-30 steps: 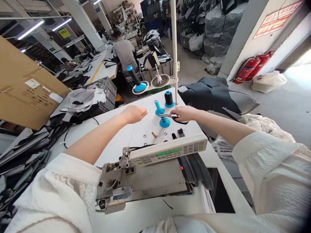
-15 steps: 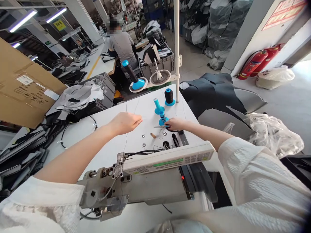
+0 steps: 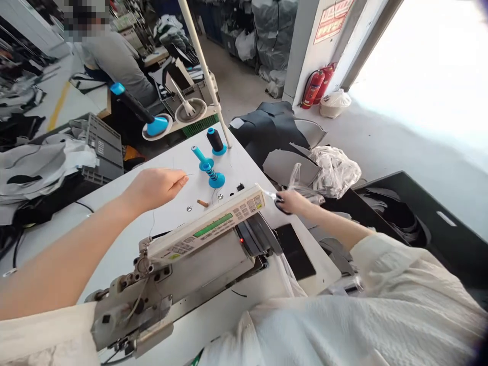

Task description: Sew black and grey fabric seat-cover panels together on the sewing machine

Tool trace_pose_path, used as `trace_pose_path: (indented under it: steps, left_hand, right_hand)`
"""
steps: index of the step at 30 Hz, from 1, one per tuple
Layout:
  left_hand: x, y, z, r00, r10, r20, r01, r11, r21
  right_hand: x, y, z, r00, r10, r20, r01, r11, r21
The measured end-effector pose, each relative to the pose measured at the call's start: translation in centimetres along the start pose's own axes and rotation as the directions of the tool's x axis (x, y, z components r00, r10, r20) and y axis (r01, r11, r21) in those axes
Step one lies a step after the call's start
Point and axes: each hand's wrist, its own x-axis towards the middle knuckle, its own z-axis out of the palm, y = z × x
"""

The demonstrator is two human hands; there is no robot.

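Note:
My left hand (image 3: pixel 160 185) is closed in a pinch over the white table, with a thin thread (image 3: pixel 190 174) poking out past the fingertips. At the right side of the sewing machine (image 3: pixel 202 274), my right hand (image 3: pixel 293 202) grips black-handled scissors (image 3: pixel 280 201), blades pointing left. Between the hands stand a blue spool with a little dark thread (image 3: pixel 213 178), a bare blue spool (image 3: pixel 200 156) and a black thread cone (image 3: pixel 216 142). A short brown stick (image 3: pixel 202 203) lies behind the machine's control panel (image 3: pixel 213 223).
A thread stand pole (image 3: pixel 202 56) rises at the table's far edge, carrying a mostly dark cone (image 3: pixel 141 112). Grey crates (image 3: pixel 104 145) of cut pieces stand left. Dark sheets (image 3: pixel 267 127), plastic wrap (image 3: pixel 337 170) and a black bin (image 3: pixel 427 218) lie right. A person (image 3: pixel 114 61) sits beyond.
My right hand has drawn the scissors away from the spools, to the right and nearer me. My left hand keeps its pinch on the thread. The view has turned right.

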Motion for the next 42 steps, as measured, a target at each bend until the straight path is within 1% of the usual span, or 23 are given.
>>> trace_pose_path:
  steps: [2,3,4,5,7,9,10,13,14,16,18,21,23,25,28,30,32,33,35,38,40,42]
  left_hand:
    - [0.0,0.6,-0.6,1.0,0.013,-0.001,-0.012,0.999,0.044]
    - [-0.1,0.7,-0.8,1.0,0.024,-0.006,-0.023,0.998,0.059]
    - [-0.3,0.8,-0.8,0.999,0.035,-0.014,-0.034,0.997,0.069]
    - [-0.6,0.7,-0.8,0.999,0.044,-0.024,-0.042,0.996,0.077]
    - [-1.3,0.2,-0.5,0.997,0.058,-0.047,-0.054,0.994,0.091]
    - [-2.1,-0.5,0.1,0.994,0.077,-0.074,-0.069,0.992,0.107]
    - [-2.5,-0.8,0.3,0.992,0.094,-0.088,-0.083,0.99,0.117]
    - [-3.5,-1.4,0.6,0.974,0.159,-0.159,-0.135,0.979,0.151]
    - [-3.8,-1.5,0.6,0.965,0.182,-0.189,-0.152,0.975,0.163]
    - [-4.3,-1.5,0.3,0.946,0.215,-0.244,-0.173,0.968,0.182]
    - [-4.9,-1.3,-0.1,0.936,0.227,-0.269,-0.179,0.965,0.194]
    - [-5.4,-1.0,-0.5,0.935,0.222,-0.275,-0.173,0.966,0.193]
    - [-5.6,-0.8,-0.6,0.938,0.213,-0.272,-0.167,0.969,0.183]
    - [-5.7,-0.8,-0.6,0.942,0.198,-0.269,-0.156,0.973,0.171]
    - [-5.6,-1.1,-0.4,0.946,0.177,-0.273,-0.14,0.979,0.15]
    - [-5.4,-1.4,-0.1,0.947,0.164,-0.276,-0.131,0.982,0.133]
    - [-5.2,-1.8,0.3,0.954,0.143,-0.264,-0.117,0.987,0.114]
    - [-5.0,-1.9,0.6,0.96,0.129,-0.248,-0.107,0.989,0.102]
    - [-4.5,-2.1,1.1,0.976,0.097,-0.193,-0.083,0.993,0.081]
    - [-3.4,-1.9,1.5,0.993,0.04,-0.115,-0.038,0.999,0.018]
    - [-2.2,-1.6,1.2,0.994,-0.008,-0.112,0.0,0.998,-0.071]
    - [-0.7,-1.1,0.6,0.989,-0.06,-0.134,0.035,0.982,-0.183]
  right_hand:
    - [0.2,-1.4,1.7,1.0,0.005,0.017,-0.005,1.0,-0.027]
    - [0.5,-2.0,2.0,1.0,0.008,0.023,-0.007,0.999,-0.041]
    - [0.9,-2.4,1.8,1.0,0.005,0.025,-0.004,0.999,-0.053]
    - [1.4,-2.7,1.2,1.0,-0.002,0.022,0.003,0.998,-0.061]
    - [2.9,-3.0,-1.1,0.999,-0.037,-0.008,0.036,0.998,-0.06]
    - [5.5,-3.6,-4.5,0.992,-0.105,-0.075,0.103,0.994,-0.027]
    - [7.2,-4.1,-6.3,0.982,-0.151,-0.112,0.152,0.988,-0.001]
    - [13.8,-6.7,-11.1,0.935,-0.27,-0.229,0.296,0.951,0.085]
    - [16.2,-7.8,-12.3,0.918,-0.289,-0.272,0.328,0.939,0.108]
    - [21.1,-9.9,-13.8,0.888,-0.292,-0.356,0.36,0.922,0.143]
    - [25.4,-11.4,-14.3,0.873,-0.261,-0.412,0.357,0.917,0.177]
    - [30.4,-12.5,-13.9,0.884,-0.19,-0.427,0.314,0.918,0.242]
    - [32.3,-12.6,-13.2,0.895,-0.154,-0.419,0.291,0.913,0.285]
    - [33.2,-12.5,-12.5,0.894,-0.135,-0.427,0.288,0.903,0.318]
    - [32.7,-12.3,-11.7,0.874,-0.15,-0.462,0.326,0.886,0.329]
    - [31.1,-12.0,-11.7,0.854,-0.189,-0.485,0.37,0.876,0.309]
    - [28.6,-11.2,-12.6,0.83,-0.224,-0.51,0.405,0.871,0.277]
    - [27.0,-10.8,-13.3,0.818,-0.232,-0.526,0.415,0.872,0.26]
    - [23.2,-9.8,-15.6,0.786,-0.267,-0.558,0.45,0.865,0.22]
    - [16.4,-9.1,-20.0,0.703,-0.397,-0.59,0.567,0.814,0.128]
    - [11.7,-9.7,-22.8,0.646,-0.504,-0.573,0.642,0.765,0.052]
    - [7.3,-11.1,-25.2,0.596,-0.58,-0.556,0.695,0.719,-0.005]
